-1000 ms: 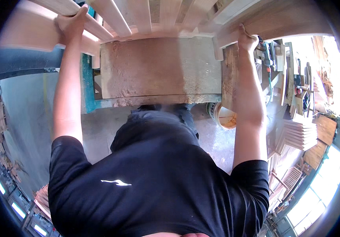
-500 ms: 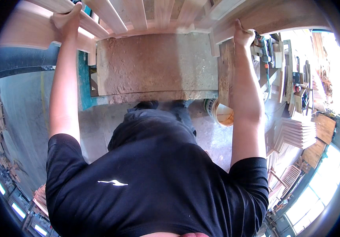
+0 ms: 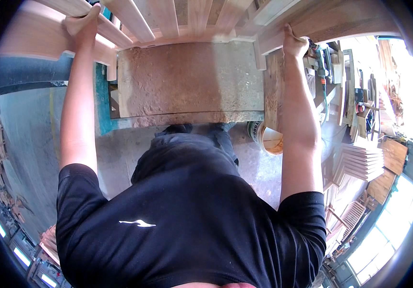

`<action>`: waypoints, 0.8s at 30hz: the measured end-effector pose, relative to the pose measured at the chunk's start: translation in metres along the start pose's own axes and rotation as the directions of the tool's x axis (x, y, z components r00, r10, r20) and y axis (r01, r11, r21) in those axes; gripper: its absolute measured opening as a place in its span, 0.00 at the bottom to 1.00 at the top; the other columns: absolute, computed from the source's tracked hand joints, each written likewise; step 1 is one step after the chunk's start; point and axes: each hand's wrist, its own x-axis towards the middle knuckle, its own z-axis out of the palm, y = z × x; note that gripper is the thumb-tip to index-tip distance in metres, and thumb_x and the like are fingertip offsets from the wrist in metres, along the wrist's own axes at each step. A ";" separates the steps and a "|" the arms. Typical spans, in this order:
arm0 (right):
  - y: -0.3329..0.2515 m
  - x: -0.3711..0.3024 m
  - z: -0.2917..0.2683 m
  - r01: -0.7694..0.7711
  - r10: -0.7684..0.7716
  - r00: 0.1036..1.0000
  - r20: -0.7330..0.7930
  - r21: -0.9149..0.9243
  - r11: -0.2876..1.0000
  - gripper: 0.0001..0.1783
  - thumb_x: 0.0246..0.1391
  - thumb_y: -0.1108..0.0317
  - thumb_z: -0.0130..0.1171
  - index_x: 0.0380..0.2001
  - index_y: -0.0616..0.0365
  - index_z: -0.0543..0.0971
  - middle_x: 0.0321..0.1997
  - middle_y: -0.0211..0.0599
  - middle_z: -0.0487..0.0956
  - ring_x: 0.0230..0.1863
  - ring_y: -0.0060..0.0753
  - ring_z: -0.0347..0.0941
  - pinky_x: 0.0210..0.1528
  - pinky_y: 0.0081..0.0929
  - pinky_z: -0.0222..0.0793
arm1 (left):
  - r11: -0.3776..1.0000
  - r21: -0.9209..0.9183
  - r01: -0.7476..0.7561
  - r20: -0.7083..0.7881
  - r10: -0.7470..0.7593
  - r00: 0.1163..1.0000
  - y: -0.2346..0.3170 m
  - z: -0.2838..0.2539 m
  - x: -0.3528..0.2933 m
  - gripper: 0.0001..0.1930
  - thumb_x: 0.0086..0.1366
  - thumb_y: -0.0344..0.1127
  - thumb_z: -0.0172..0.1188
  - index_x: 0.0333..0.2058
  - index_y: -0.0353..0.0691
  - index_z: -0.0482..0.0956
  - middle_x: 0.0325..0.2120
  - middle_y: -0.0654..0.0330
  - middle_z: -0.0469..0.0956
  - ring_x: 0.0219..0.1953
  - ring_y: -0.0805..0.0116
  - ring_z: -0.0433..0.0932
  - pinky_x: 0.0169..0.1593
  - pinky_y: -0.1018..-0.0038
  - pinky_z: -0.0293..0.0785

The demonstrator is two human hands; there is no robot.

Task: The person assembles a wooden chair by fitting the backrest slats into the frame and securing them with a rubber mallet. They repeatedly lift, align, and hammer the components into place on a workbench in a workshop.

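A pale reddish slatted wooden frame (image 3: 198, 34) reaches across the top of the view, with several slats fanning away from its near rail and a wide board at each side. My left hand (image 3: 83, 26) is wrapped round the board on its left side, thumb pointing away from me. On the opposite side, my right hand (image 3: 295, 44) is closed on the right board, its thumb laid along the near edge. Both arms stretch forward. The frame's short legs come down at the near edge of a dusty worktable (image 3: 192, 79). Its far part is cut off.
A bucket (image 3: 272, 140) stands on the floor right of my legs. Beyond my right forearm hangs a tool with a hose (image 3: 322, 72), beside upright boards. Stacked wooden pieces (image 3: 362, 162) lie farther right. A dark blue curved surface (image 3: 26, 74) is at the left.
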 end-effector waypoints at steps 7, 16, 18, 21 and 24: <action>0.009 0.004 0.007 0.042 -0.041 0.997 -0.072 0.013 0.999 0.26 0.45 0.54 0.77 0.28 0.72 0.84 0.32 0.53 0.85 0.37 0.44 0.84 0.45 0.37 0.76 | 1.000 -0.026 0.006 0.031 -0.006 0.999 -0.008 -0.003 0.003 0.15 0.52 0.33 0.76 0.32 0.27 0.84 0.31 0.59 0.82 0.31 0.73 0.79 0.35 0.75 0.75; 0.030 0.014 0.010 0.106 -0.103 0.993 -0.054 0.053 0.993 0.26 0.43 0.55 0.78 0.28 0.73 0.83 0.33 0.54 0.85 0.37 0.44 0.83 0.46 0.36 0.76 | 0.999 0.053 -0.003 0.009 0.003 1.000 -0.002 0.002 0.002 0.13 0.48 0.33 0.75 0.27 0.29 0.83 0.25 0.60 0.82 0.29 0.73 0.81 0.34 0.75 0.76; 0.026 0.012 0.012 0.057 -0.055 0.997 -0.057 0.049 0.997 0.27 0.42 0.55 0.79 0.30 0.73 0.83 0.34 0.54 0.85 0.38 0.43 0.83 0.46 0.36 0.76 | 1.000 0.023 0.000 0.038 -0.001 0.999 -0.004 -0.002 0.002 0.16 0.51 0.33 0.75 0.32 0.26 0.83 0.31 0.56 0.83 0.32 0.69 0.81 0.36 0.74 0.77; 0.016 0.007 0.011 -0.006 0.007 0.997 -0.075 0.024 1.000 0.29 0.43 0.54 0.79 0.33 0.74 0.83 0.37 0.52 0.85 0.40 0.41 0.83 0.48 0.34 0.75 | 0.998 0.042 0.051 0.034 -0.053 0.998 0.002 -0.002 0.000 0.18 0.52 0.34 0.75 0.36 0.25 0.83 0.34 0.54 0.83 0.34 0.67 0.82 0.38 0.74 0.77; 0.009 0.005 0.006 -0.015 0.015 0.999 -0.033 0.009 1.000 0.30 0.47 0.52 0.77 0.36 0.74 0.84 0.39 0.50 0.86 0.43 0.38 0.83 0.50 0.31 0.74 | 0.996 0.054 0.071 0.035 -0.073 0.997 -0.004 -0.004 0.004 0.19 0.52 0.34 0.76 0.37 0.25 0.83 0.36 0.53 0.83 0.35 0.67 0.82 0.39 0.74 0.77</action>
